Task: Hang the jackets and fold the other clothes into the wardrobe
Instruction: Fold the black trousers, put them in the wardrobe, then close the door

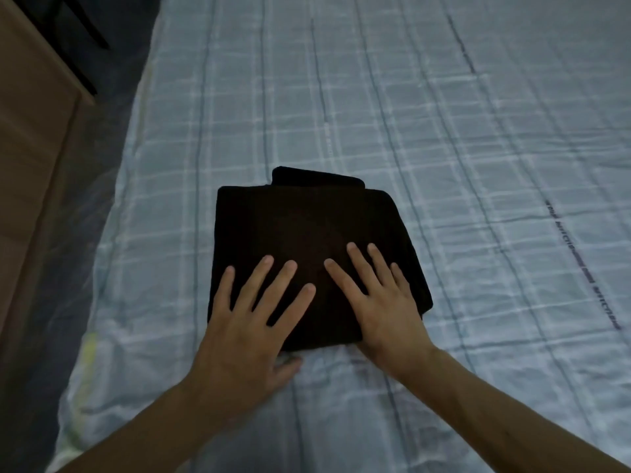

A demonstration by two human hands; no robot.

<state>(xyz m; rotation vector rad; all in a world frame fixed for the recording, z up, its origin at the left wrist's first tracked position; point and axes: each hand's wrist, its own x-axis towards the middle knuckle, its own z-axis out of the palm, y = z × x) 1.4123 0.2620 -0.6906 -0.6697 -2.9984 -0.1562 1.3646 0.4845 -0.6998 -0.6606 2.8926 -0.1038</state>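
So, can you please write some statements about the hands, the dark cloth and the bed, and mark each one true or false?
1. The black folded garment lies on the checked bedsheet. True.
2. The left hand grips a hanger. False: it rests flat on the garment with fingers spread, and no hanger is in view.
3. The right hand lies flat on the garment. True.
4. The garment is spread out at full length. False: it is folded into a compact, roughly square bundle.
5. Several other clothes lie on the sheet. False: only this one garment shows.
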